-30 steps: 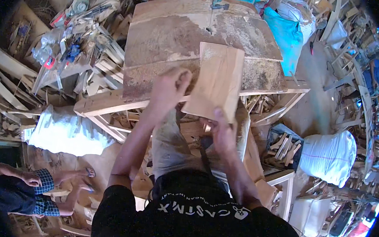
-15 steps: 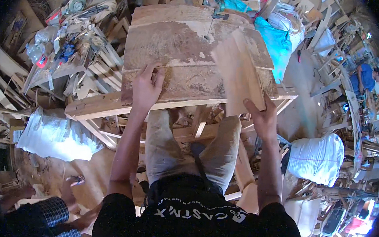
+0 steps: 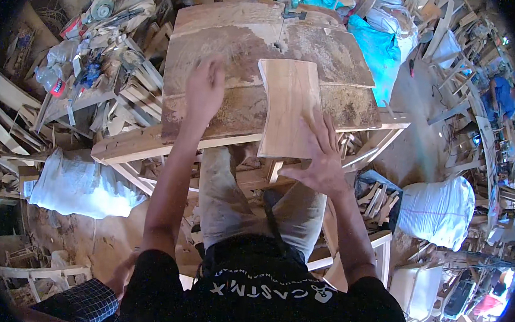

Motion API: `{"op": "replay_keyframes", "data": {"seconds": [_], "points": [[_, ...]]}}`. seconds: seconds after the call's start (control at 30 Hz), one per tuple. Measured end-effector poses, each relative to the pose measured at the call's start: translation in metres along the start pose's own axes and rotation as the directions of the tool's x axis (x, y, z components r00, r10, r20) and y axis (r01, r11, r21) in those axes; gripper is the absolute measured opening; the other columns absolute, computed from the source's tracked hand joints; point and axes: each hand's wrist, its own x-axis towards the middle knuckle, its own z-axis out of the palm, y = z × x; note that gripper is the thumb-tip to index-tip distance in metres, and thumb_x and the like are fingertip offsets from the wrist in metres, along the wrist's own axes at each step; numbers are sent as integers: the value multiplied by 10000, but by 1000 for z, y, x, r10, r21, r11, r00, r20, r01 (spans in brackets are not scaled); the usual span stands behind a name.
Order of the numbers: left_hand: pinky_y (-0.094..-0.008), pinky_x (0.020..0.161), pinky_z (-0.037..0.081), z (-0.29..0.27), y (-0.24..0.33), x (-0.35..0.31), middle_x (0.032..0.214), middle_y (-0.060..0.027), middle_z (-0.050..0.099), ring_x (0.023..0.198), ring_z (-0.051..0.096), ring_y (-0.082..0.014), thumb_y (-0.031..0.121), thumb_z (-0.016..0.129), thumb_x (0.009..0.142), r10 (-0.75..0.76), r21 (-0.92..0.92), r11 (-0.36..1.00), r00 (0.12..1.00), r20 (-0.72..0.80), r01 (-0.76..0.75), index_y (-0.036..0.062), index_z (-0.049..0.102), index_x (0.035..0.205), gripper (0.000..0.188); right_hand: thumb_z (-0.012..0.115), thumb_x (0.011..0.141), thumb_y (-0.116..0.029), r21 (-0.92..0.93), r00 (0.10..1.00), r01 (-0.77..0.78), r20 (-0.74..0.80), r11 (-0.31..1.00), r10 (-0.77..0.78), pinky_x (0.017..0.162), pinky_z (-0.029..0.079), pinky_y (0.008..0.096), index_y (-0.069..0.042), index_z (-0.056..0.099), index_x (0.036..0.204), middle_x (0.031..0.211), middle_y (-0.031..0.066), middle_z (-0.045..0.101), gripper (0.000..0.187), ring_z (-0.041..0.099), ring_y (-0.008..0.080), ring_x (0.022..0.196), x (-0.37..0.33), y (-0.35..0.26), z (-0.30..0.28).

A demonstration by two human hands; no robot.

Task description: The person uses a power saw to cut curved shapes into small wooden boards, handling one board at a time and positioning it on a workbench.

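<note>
A pale, curved-edged wooden board (image 3: 289, 106) lies on the worn wooden bench top (image 3: 218, 43), its near end reaching the front edge. Against the board's right side rests my right hand (image 3: 321, 163), fingers stretched and the thumb spread away below, not wrapped around it. To the left, my left hand (image 3: 205, 90) is over the bench top, apart from the board. Motion smears its fingers, so their closing is unclear. A dark clamp (image 3: 293, 13) sits at the bench's far edge.
Wood offcuts and tools crowd a side table (image 3: 83, 102) at left. A white sack (image 3: 83, 186) stands left of me, another white sack (image 3: 438, 211) at right. A turquoise sack (image 3: 374, 58) leans beyond the bench. A person (image 3: 504, 99) is at far right, another person (image 3: 77, 304) at lower left.
The board has gone from tilted in my right hand to flat on the bench, further left. My right fingers have let go and spread. The left hand has moved slightly farther over the bench.
</note>
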Motion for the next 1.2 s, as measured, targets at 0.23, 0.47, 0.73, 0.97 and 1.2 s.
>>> {"op": "replay_keyframes", "data": {"seconds": [0.23, 0.47, 0.73, 0.97, 1.2], "points": [[-566, 1066, 443, 125, -12, 84, 1239, -361, 579, 1223, 541, -519, 234, 575, 945, -189, 202, 969, 956, 224, 144, 61, 567, 1374, 463, 920, 639, -550, 38, 997, 77, -1, 996, -77, 1216, 318, 573, 11, 404, 1532, 1603, 230, 334, 1174, 276, 486, 1506, 33, 9, 10], [-629, 1202, 246, 174, -28, 93, 1384, -329, 532, 1376, 438, -495, 285, 560, 944, -60, 386, 922, 997, 56, 34, 41, 581, 1372, 493, 898, 635, -599, 15, 999, 32, -30, 999, -32, 1208, 349, 547, 63, 485, 1442, 1566, 220, 383, 1123, 295, 456, 1500, 53, 18, 9], [-630, 1192, 254, 182, -30, 106, 1360, -354, 531, 1361, 433, -510, 322, 500, 978, -118, 326, 938, 993, -13, 116, 23, 643, 1291, 456, 904, 629, -611, -1, 999, 3, -33, 1000, -3, 1201, 364, 540, 35, 524, 1418, 1553, 198, 418, 1088, 314, 442, 1496, 68, 24, 14], [-643, 1185, 256, 185, -32, 112, 1363, -369, 518, 1358, 426, -513, 316, 546, 946, -101, 377, 921, 995, -9, 97, -28, 623, 1268, 477, 941, 600, -542, 4, 998, 23, -57, 1000, -23, 1187, 394, 517, 23, 530, 1439, 1546, 215, 453, 1092, 374, 423, 1480, 79, 30, 13], [-639, 1199, 239, 187, -36, 123, 1422, -377, 487, 1393, 398, -536, 310, 565, 927, -158, 441, 890, 986, 54, 118, -42, 586, 1319, 527, 950, 585, -528, 15, 998, 35, -51, 999, -35, 1193, 389, 514, 13, 533, 1437, 1541, 204, 463, 1092, 377, 413, 1481, 87, 40, 14]]}}
